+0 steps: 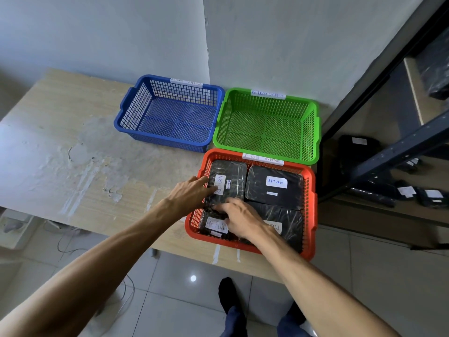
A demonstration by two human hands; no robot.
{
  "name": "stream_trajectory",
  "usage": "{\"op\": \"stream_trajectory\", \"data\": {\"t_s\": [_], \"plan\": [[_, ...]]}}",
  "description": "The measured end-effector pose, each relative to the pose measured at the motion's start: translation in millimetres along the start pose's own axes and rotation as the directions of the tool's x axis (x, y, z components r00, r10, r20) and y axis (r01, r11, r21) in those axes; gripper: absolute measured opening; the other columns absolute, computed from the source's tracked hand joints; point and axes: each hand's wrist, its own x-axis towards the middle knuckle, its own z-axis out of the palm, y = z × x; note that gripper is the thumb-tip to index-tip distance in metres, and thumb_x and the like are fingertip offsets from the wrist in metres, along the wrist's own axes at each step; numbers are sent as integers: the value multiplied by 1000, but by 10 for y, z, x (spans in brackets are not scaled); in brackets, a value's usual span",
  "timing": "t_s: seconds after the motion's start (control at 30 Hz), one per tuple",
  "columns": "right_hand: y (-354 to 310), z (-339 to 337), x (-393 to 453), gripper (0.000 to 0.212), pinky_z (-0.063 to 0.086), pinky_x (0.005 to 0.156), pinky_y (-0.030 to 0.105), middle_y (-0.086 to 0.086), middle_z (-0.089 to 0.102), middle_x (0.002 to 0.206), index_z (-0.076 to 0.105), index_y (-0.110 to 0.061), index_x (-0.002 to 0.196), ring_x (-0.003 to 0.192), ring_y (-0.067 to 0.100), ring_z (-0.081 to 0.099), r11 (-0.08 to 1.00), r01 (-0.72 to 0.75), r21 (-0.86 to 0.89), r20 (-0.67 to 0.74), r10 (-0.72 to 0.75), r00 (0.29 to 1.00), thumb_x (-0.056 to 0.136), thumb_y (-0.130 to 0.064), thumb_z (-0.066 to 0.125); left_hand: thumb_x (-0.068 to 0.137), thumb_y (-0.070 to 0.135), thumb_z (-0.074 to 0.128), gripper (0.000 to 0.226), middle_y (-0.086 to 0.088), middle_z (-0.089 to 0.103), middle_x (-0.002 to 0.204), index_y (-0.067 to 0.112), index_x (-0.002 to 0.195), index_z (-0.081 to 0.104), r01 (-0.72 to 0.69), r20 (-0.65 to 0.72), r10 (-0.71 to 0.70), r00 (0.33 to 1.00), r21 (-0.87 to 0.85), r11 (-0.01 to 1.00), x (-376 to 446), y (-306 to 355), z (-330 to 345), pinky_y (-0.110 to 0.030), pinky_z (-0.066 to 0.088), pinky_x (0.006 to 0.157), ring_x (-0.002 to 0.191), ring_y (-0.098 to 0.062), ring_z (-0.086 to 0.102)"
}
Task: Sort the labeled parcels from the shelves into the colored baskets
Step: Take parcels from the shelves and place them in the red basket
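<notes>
A black wrapped parcel (227,183) with a white "RETURN" label is being set into the far-left part of the red basket (311,190), where it lies on or against the front-left parcel (213,226). The left hand (188,194) is held at its left edge, fingers curled onto the wrapping beside the label, so this grip is grasping the parcel. The right hand (239,218) is laid over its near end with fingers bent down onto it; whether it pinches or only presses cannot be told.

Three other black parcels are seen in the same basket: one at the far right (274,188) with a clear "RETURN" label, the front-left one, and one at the front right (286,224), partly hidden by the right wrist.

The step is judged to be the seating of this parcel. It would be done well if the parcel were lowered flat with the label kept upward and readable, and the fingers drawn out sideways so the slippery wrap is not dragged along.

The blue basket (126,117) and the green basket (314,132) stand just behind on the wooden surface (60,132), nothing seen inside them. More labelled parcels (432,197) remain on the shelf (388,215) to the right, so the sorting is judged far from finished.
</notes>
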Motion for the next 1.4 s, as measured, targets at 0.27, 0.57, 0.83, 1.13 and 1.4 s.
{"op": "stream_trajectory", "data": {"t_s": [0.27, 0.57, 0.83, 1.13, 1.4], "plan": [[38, 62, 88, 62, 38, 111, 32, -1, 49, 136, 55, -29, 141, 127, 17, 45, 999, -32, 37, 23, 31, 999, 89, 4, 62, 81, 36, 78, 68, -8, 47, 144, 27, 144, 52, -20, -33, 21, 999, 35, 999, -7, -7, -25, -48, 60, 83, 120, -34, 57], [-11, 85, 43, 45, 49, 95, 38, 5, 56, 135, 63, -8, 130, 113, 21, 48, 963, 98, -250, -54, -115, 992, 87, 5, 60, 88, 29, 72, 66, -18, 45, 144, 17, 147, 45, -48, -59, 50, 997, 49, 998, -80, -13, 105, -51, 60, 80, 116, -40, 55], [-97, 64, 35, 24, 50, 96, 44, 7, 61, 122, 62, -8, 124, 118, 29, 56, 972, 124, -202, -19, -130, 991, 102, -14, 54, 85, 32, 77, 58, -15, 61, 126, 18, 137, 55, 27, -86, -31, 996, -43, 999, 84, 43, -29, -46, 60, 82, 105, -35, 66], [-37, 55, 66, 55, 41, 98, 17, 1, 48, 144, 59, -20, 136, 132, 18, 49, 990, -68, 126, 52, 62, 997, 91, 11, 53, 67, 24, 90, 81, -11, 50, 142, 19, 140, 54, 55, 13, -54, 998, -79, 995, 104, 0, 26, -43, 54, 98, 121, -33, 58], [20, 156, 149, 53, 38, 104, 31, 2, 42, 140, 60, -30, 133, 132, 20, 38, 982, -126, 144, 97, 113, 989, 92, 5, 58, 78, 27, 83, 83, -16, 33, 156, 19, 149, 41, 8, -26, -9, 1000, -23, 1000, 4, -3, 92, -54, 54, 95, 132, -42, 44]]}}
